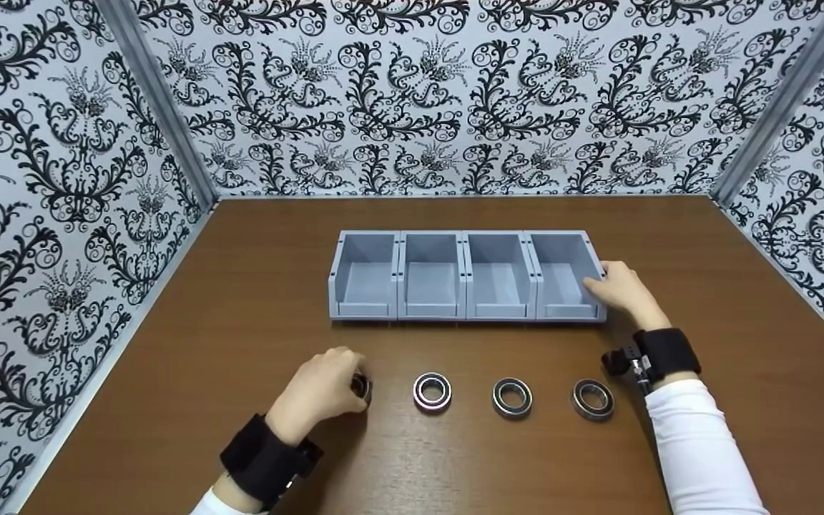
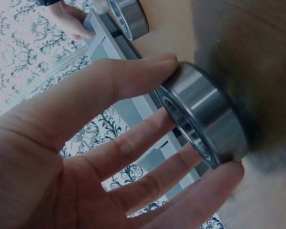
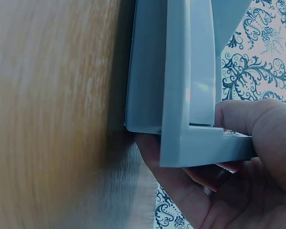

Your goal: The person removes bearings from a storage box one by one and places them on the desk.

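My left hand (image 1: 324, 385) pinches a ball bearing (image 2: 209, 112) between thumb and fingertips, close over the table at the left end of a row. In the left wrist view the ring stands tilted, its shiny outer band showing. My right hand (image 1: 621, 290) grips the right side wall of the rightmost grey bin (image 1: 568, 312), thumb over the wall's edge and fingers outside it, as the right wrist view shows. Three more bearings lie flat on the table: one with a bright face (image 1: 432, 392), a dark-faced one (image 1: 512, 398) and another dark one (image 1: 592, 399).
Several open-front grey bins stand joined side by side, the leftmost bin (image 1: 363, 310) farthest from my right hand. The brown wooden table (image 1: 254, 286) ends at patterned walls (image 1: 412, 93) at the back and sides. A black strap with a camera (image 1: 662, 355) is on my right wrist.
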The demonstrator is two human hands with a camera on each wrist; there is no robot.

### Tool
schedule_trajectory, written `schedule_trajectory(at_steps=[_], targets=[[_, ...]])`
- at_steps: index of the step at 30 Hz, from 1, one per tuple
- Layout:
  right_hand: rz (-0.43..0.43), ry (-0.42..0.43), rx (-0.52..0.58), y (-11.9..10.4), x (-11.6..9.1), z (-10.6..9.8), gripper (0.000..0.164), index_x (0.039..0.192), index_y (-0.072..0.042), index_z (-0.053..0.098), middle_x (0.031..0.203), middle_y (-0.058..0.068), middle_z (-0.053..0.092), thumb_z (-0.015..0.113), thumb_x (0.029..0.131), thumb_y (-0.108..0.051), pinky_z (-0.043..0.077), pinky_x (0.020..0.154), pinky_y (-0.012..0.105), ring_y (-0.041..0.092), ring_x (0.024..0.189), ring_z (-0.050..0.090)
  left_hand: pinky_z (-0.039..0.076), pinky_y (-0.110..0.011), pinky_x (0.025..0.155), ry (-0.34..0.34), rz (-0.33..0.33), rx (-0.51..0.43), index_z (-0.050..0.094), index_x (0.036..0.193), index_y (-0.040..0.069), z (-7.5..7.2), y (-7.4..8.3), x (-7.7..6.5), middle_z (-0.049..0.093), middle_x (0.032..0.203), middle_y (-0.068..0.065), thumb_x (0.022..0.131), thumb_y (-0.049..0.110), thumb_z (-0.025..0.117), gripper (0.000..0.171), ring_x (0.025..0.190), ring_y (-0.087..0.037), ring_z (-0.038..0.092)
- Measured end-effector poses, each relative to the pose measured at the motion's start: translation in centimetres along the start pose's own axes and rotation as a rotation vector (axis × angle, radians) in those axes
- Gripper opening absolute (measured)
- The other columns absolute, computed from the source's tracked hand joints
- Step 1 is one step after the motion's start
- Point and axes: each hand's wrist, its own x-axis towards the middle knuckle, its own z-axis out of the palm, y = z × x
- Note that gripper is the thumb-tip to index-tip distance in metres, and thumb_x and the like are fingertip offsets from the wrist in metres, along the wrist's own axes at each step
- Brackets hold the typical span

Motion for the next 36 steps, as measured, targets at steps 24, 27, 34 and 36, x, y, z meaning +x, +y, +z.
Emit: schedule_trajectory(at_steps=[24, 27, 34, 36], targets=[[0.0, -0.002, -0.013, 0.02, 0.05, -0.06, 0.05, 0.134, 0.021, 0.052, 0.124, 0.041, 0.062, 0.055, 0.1, -0.015, 0.052, 0.094, 0.057, 0.049, 0.109, 0.065, 0.055, -0.057, 0.071, 0.011, 0.018, -0.014, 0.072, 0.087, 0.006, 0.34, -0.12, 0.01, 0.066, 0.09, -0.011, 0.062, 0.001, 0.09, 0.031, 0.085, -0.038, 0.068], [0.005, -0.007, -0.014, 0.0, 0.04, -0.11, 0.05, 0.135, 0.021, 0.052, 0.126, 0.041, 0.062, 0.054, 0.1, -0.015, 0.051, 0.095, 0.057, 0.05, 0.111, 0.064, 0.055, -0.057, 0.071, 0.016, 0.021, -0.013, 0.071, 0.087, 0.005, 0.38, -0.09, 0.02, 0.065, 0.09, -0.011, 0.061, 0.001, 0.091, 0.032, 0.085, -0.039, 0.068], [-0.013, 0.0, -0.012, 0.01, 0.03, -0.13, 0.048, 0.132, 0.021, 0.054, 0.121, 0.039, 0.064, 0.055, 0.099, -0.015, 0.052, 0.09, 0.053, 0.044, 0.103, 0.066, 0.055, -0.058, 0.071, 0.026, 0.025, -0.017, 0.071, 0.086, 0.005, 0.55, -0.13, -0.05, 0.064, 0.09, -0.011, 0.06, 0.002, 0.093, 0.034, 0.085, -0.039, 0.067], [-0.012, 0.001, -0.012, 0.02, 0.03, -0.13, 0.048, 0.132, 0.021, 0.054, 0.12, 0.039, 0.064, 0.056, 0.1, -0.015, 0.052, 0.089, 0.053, 0.043, 0.101, 0.066, 0.055, -0.058, 0.071, 0.031, 0.029, -0.016, 0.07, 0.086, 0.005, 0.61, -0.16, -0.06, 0.064, 0.09, -0.011, 0.06, 0.002, 0.093, 0.035, 0.085, -0.039, 0.067]])
